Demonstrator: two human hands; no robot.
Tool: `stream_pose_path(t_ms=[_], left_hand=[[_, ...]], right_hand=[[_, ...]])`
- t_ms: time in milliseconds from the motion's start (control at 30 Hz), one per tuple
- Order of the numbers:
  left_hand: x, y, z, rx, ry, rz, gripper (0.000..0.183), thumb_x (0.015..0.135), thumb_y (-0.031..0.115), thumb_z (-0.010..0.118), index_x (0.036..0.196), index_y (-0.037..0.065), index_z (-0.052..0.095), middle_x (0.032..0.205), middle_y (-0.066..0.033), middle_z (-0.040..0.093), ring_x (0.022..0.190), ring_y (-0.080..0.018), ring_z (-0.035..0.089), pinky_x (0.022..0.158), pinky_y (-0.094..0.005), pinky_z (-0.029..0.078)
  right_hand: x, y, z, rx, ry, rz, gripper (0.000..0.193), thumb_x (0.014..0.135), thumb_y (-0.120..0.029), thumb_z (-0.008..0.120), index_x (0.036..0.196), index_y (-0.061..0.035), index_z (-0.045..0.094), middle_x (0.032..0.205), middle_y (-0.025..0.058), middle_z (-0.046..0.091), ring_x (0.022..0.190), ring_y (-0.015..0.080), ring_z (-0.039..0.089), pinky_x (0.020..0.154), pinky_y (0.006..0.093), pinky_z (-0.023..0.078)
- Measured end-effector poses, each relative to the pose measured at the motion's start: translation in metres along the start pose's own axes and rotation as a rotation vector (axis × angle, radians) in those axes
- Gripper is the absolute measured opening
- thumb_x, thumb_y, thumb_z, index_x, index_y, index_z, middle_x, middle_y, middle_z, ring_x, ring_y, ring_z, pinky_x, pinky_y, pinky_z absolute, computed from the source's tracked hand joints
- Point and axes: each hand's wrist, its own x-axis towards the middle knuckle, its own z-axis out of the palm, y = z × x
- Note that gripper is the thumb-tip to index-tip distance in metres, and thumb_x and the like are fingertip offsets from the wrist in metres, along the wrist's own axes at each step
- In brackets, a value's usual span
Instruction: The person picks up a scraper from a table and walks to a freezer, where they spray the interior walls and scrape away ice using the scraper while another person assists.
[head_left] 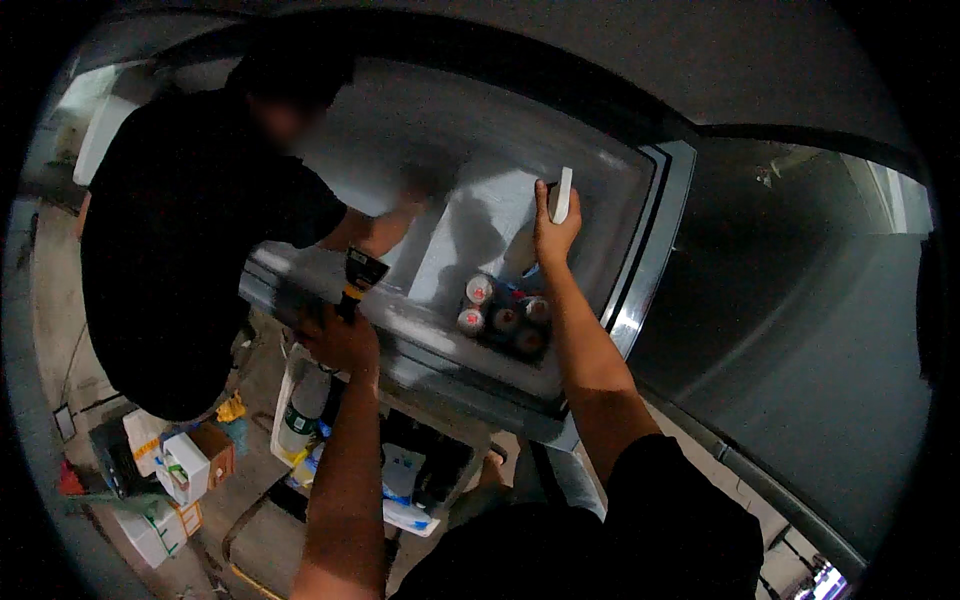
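In the head view, the person's left hand (pixel 343 340) is closed around the dark handle of a scraper (pixel 366 268), which has a broad, dark, flat head and a yellow band below it. The scraper points upward near the front edge of a large open chest (pixel 682 190) with a pale grey interior. The right hand (pixel 557 232) reaches over the inside of the chest, its grip wrapped around a narrow white piece (pixel 563 193) that stands up out of the fingers; whether this piece touches the chest cannot be told. Just left of the right forearm, a cluster of round-topped containers (pixel 480 290), some with red marks on white tops, sits in the near part of the chest. At the left, a co-worker in black (pixel 170 240) leans over the chest, one hand (pixel 385 232) reaching inside; what it touches is too blurred to tell. Below the left hand, beside the left forearm, a white-rimmed bin (pixel 281 415) holds a clear bottle (pixel 303 408). Farther left, white boxes (pixel 185 468) and a brown box (pixel 217 447) are on the floor (pixel 60 330).
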Motion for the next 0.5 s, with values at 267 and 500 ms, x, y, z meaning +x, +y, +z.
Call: stream_pose_path(t_ms=[267, 500], left_hand=[[0.007, 0.003, -0.004, 0.023, -0.032, -0.029, 0.043, 0.078, 0.030, 0.067, 0.114, 0.009, 0.058, 0.133, -0.0226, 0.039, 0.124, -0.0462, 0.035, 0.091, -0.0563, 0.040], [0.003, 0.008, -0.011, 0.019, -0.091, -0.047, 0.043, 0.080, 0.035, 0.065, 0.114, 0.010, 0.059, 0.137, -0.0219, 0.032, 0.124, -0.0485, 0.032, 0.090, -0.0583, 0.039]], right_hand=[[0.012, 0.050, 0.000, -0.050, 0.145, 0.096, 0.034, 0.082, -0.031, 0.072, 0.087, -0.0008, 0.059, 0.077, 0.0068, 0.058, 0.069, 0.0159, 0.053, 0.066, 0.0306, 0.044], [0.011, 0.069, -0.011, -0.314, 0.283, -0.127, 0.037, 0.081, -0.032, 0.072, 0.088, 0.0010, 0.058, 0.085, 0.0110, 0.059, 0.074, 0.0203, 0.054, 0.068, 0.0344, 0.043]])
